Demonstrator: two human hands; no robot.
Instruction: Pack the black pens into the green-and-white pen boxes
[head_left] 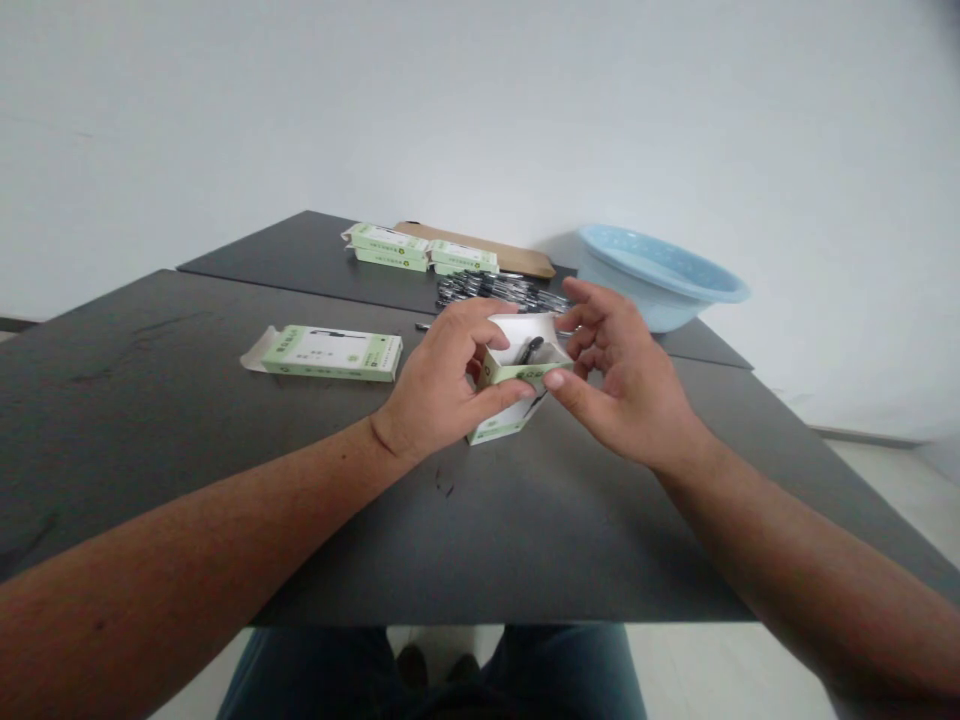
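Observation:
A white and green pen box [501, 425] stands tilted in front of me, its top end open. Inside lies at least one dark pen [531, 349]; how many more are in there is hidden. My left hand [454, 375] is wrapped around the box's left side, thumb across the front. At the right rim, my right hand [619, 375] has its thumb on the front corner and its curled fingers by the side flap, with the index finger raised. Just behind the box is a pile of clear pens with black parts [495, 288].
Left of my hands, another pen box [337, 352] lies flat with its end flap out. Several more boxes [390, 245] are stacked at the back, before a brown cardboard piece [480, 248]. A light blue basin [660, 275] stands back right on the dark table [187, 400].

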